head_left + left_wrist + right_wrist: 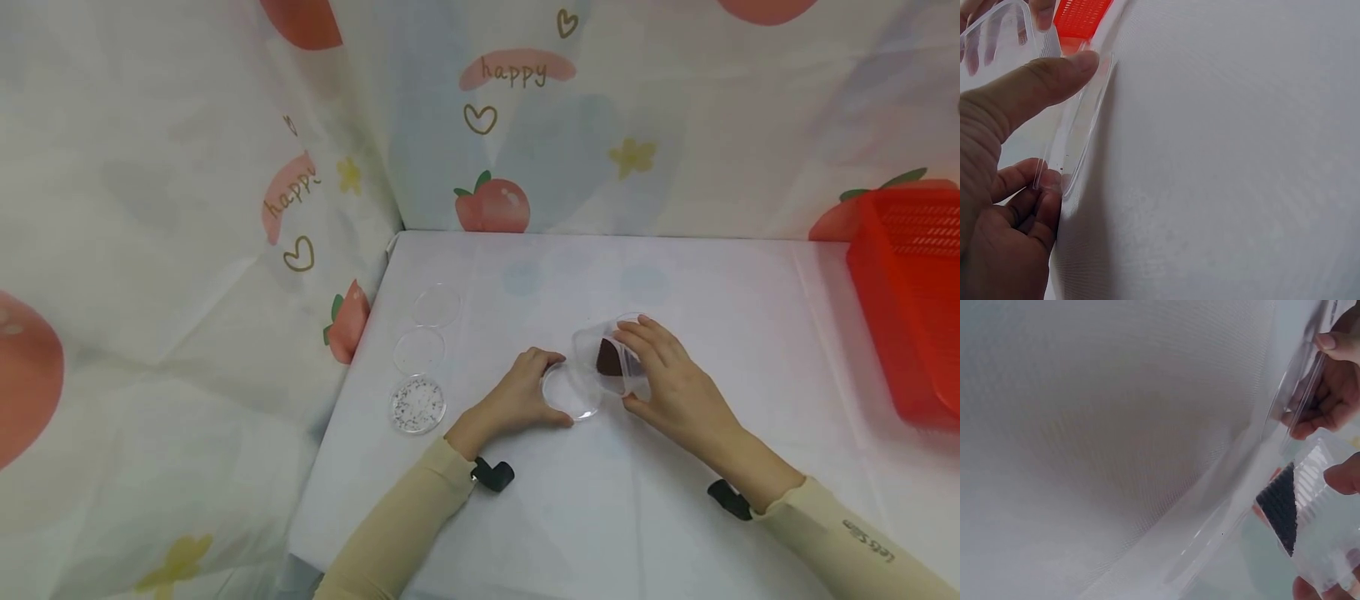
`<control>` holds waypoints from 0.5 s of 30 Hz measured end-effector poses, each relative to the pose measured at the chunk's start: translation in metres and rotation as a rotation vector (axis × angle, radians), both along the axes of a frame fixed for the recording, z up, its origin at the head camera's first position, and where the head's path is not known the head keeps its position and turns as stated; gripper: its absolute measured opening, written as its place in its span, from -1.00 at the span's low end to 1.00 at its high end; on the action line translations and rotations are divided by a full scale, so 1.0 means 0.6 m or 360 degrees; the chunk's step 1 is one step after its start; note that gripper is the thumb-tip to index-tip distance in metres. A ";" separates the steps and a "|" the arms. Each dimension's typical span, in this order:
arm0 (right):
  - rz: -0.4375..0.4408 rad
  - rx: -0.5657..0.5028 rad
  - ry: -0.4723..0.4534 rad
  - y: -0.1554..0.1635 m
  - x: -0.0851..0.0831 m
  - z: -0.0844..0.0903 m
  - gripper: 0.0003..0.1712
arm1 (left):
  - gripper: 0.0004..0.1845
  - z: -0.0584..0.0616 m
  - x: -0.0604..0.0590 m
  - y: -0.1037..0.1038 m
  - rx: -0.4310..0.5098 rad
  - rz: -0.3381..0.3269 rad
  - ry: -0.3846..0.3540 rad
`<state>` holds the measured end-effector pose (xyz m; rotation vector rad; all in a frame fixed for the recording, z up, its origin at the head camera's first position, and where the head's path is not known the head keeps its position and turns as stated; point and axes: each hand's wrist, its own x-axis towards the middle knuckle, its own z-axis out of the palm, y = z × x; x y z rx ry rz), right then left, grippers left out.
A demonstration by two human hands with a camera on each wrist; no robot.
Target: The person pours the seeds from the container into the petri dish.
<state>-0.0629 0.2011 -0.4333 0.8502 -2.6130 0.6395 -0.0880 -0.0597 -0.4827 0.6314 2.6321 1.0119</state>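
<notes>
1. The left hand point(525, 392) holds a clear round dish point(572, 392) at the frame centre;
2. The right hand point(667, 375) tilts a clear cup point(607, 350) with dark contents just beside it;
3. A red basket point(911, 300) stands at right.

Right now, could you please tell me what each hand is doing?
Left hand: holding the clear round dish.
Right hand: holding the tilted clear cup.

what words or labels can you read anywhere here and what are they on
"happy" on a pink blotch of the printed fruit-pattern backdrop cloth, above the table.
"happy" again, its last letter lost in a fold, on a second pink blotch on the cloth's left panel.
"Lets Slim", small and upside down, on the right beige sleeve.
No text shows on the clear round plastic dishes, the clear plastic cup or the red plastic basket.
</notes>
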 end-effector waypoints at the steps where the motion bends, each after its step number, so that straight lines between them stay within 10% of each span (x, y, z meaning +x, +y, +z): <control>1: 0.0006 0.0005 0.0016 -0.001 0.000 0.000 0.13 | 0.00 0.000 0.000 0.000 0.0008 0.0000 -0.0009; 15: 0.0159 0.0083 0.0243 -0.005 -0.007 0.002 0.15 | 0.00 0.001 0.000 -0.001 0.0023 -0.0005 -0.0045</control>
